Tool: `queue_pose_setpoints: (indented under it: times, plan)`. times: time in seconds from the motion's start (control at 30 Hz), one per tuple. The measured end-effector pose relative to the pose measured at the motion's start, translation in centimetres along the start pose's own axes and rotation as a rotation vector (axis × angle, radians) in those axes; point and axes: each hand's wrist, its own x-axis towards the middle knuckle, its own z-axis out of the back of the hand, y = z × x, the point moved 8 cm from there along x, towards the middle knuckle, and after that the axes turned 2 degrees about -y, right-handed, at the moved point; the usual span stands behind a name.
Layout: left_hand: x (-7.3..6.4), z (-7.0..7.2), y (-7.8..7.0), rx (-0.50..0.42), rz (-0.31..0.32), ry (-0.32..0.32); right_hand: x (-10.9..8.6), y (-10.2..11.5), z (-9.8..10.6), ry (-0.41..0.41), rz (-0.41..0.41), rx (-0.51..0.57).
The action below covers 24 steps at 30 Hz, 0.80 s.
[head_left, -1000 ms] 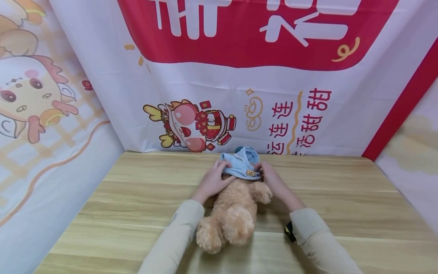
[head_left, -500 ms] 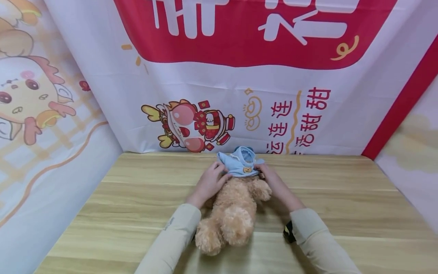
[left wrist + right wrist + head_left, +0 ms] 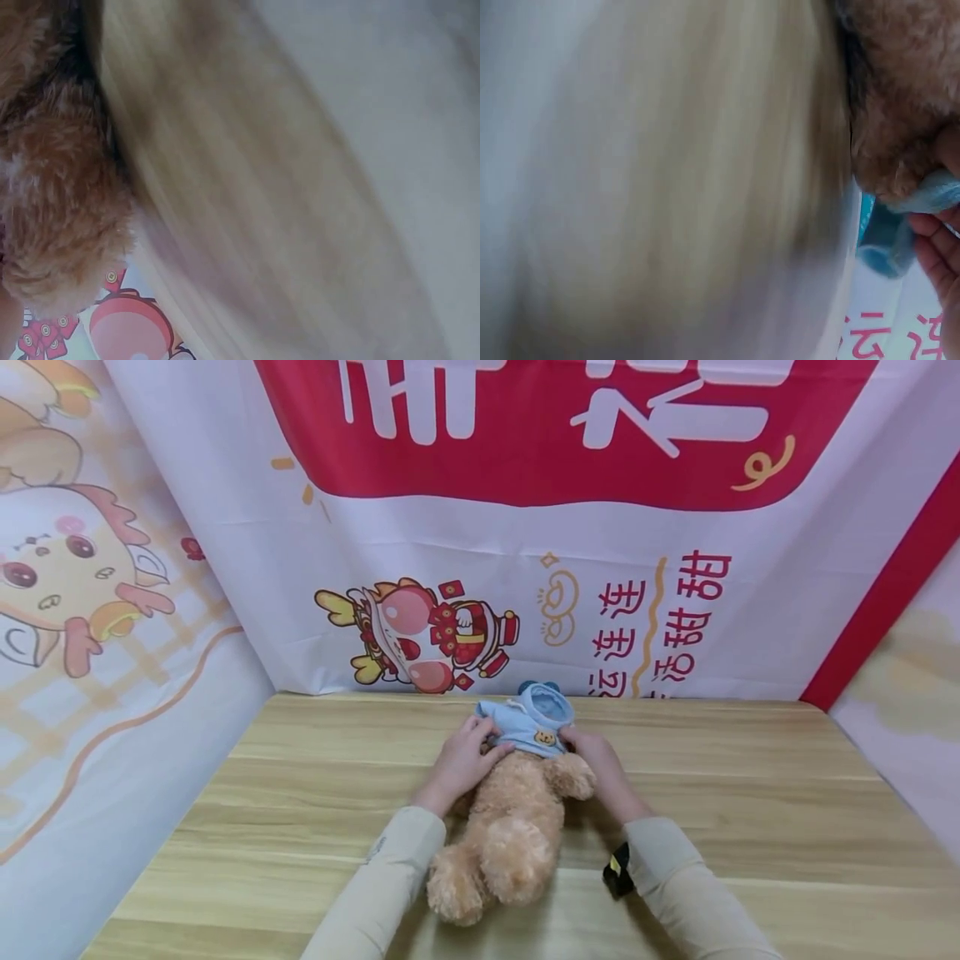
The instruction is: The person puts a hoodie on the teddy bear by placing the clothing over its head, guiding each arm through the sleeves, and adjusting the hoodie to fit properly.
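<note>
A tan plush toy [image 3: 517,802] lies on the wooden table, its legs towards me. Over its far end is a small light blue shirt [image 3: 517,727] with a bear-face patch near the hem and a round opening at the far right. My left hand [image 3: 461,764] holds the shirt's left side, thumb along the hem. At the right side, my right hand [image 3: 600,764] grips the cloth beside the plush arm; in the right wrist view its fingers [image 3: 934,240] pinch light blue fabric [image 3: 930,193]. The left wrist view shows mostly brown fur [image 3: 64,195]. The toy's head is hidden.
The wood-grain table [image 3: 300,793] ends against a white and red printed cloth [image 3: 435,535] close behind the shirt. A cartoon-printed cloth [image 3: 150,693] walls the left side. A black and yellow band [image 3: 618,870] shows by the right sleeve.
The shirt's round opening has shifted slightly right and opened wider towards me. The shirt's right corner, spread outwards half a second ago, is now drawn in at my right hand.
</note>
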Motion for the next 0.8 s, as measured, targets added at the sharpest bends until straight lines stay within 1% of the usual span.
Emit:
queue_pose_setpoints:
  times: [0.07, 0.1, 0.17, 0.23, 0.3, 0.37, 0.4, 0.47, 0.5, 0.6, 0.7, 0.8]
  plan:
    - [0.0, 0.0, -0.1, 0.000, -0.002, -0.003, 0.0, 0.4, 0.1, 0.015, 0.076, -0.135]
    - [0.0, 0.0, -0.1, -0.001, -0.006, -0.004, 0.0, 0.6, 0.1, 0.038, 0.117, -0.173]
    - [0.0, -0.1, -0.2, 0.004, -0.021, 0.000, 0.1, 0.4, 0.2, 0.107, 0.127, -0.158]
    - [0.0, -0.1, -0.2, 0.002, -0.031, 0.010, 0.2, 0.0, 0.5, 0.191, 0.099, -0.124]
    - [0.0, -0.1, -0.3, 0.005, -0.043, 0.017, 0.4, -0.2, 1.0, 0.233, 0.062, -0.087]
    - [0.0, 0.0, -0.4, 0.005, -0.053, 0.018, 0.6, 0.0, 1.7, 0.222, 0.014, -0.036]
    - [0.0, 0.1, -0.4, 0.005, -0.060, 0.015, 0.8, 0.3, 2.1, 0.197, 0.006, -0.015]
    - [0.0, 0.2, -0.5, 0.007, -0.070, 0.012, 1.2, 1.2, 2.5, 0.153, 0.009, 0.023]
    - [0.0, 0.3, -0.6, 0.004, -0.070, 0.011, 1.4, 1.8, 2.5, 0.141, 0.027, 0.027]
    - [0.1, 0.3, -0.4, 0.001, -0.050, 0.012, 1.8, 3.5, 2.0, 0.126, 0.099, -0.048]
    - [0.2, 0.2, -0.4, 0.007, -0.036, 0.008, 2.0, 4.4, 1.7, 0.091, 0.131, -0.122]
    - [0.3, 0.2, -0.5, 0.002, -0.028, 0.007, 2.1, 4.4, 1.7, 0.051, 0.095, -0.144]
